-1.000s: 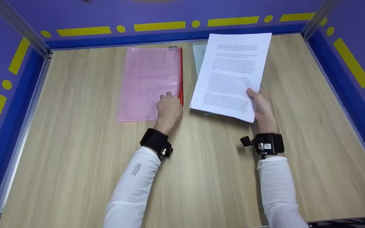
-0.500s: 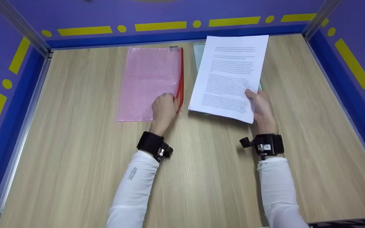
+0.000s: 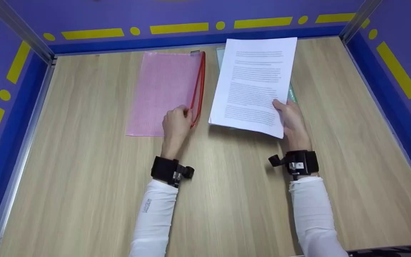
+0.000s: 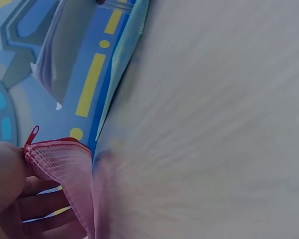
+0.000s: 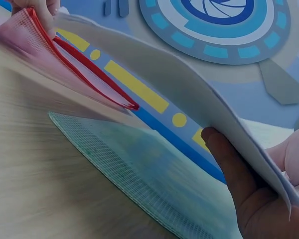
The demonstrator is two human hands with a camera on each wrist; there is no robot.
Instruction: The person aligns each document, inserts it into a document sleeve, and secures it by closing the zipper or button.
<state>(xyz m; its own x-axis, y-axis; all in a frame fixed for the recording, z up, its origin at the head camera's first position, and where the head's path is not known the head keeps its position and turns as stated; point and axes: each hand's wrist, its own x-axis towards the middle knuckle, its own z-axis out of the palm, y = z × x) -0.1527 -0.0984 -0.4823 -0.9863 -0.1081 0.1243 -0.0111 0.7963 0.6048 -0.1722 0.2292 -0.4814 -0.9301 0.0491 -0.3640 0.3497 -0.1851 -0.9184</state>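
Note:
A pink mesh zipper pouch (image 3: pixel 166 82) lies on the table, its red-edged mouth spread apart along the right side. At the near right corner my left hand (image 3: pixel 177 123) pinches the pouch's edge and lifts it; the left wrist view shows the red zipper pull (image 4: pixel 34 134) beside the thumb. My right hand (image 3: pixel 294 117) holds a small stack of printed paper sheets (image 3: pixel 253 85) by its lower right edge, thumb on top and fingers beneath. The sheets are raised above a green mesh pouch (image 5: pixel 139 164), which they mostly hide in the head view.
The wooden table (image 3: pixel 227 200) is bounded by blue-purple panels (image 3: pixel 177 16) with yellow markings at the back and sides. Both wrists wear black straps (image 3: pixel 164 169) with small camera mounts.
My left hand has drawn the pouch's upper edge leftward, and the red-edged mouth has opened wider. The paper sheets in my right hand have shifted slightly left.

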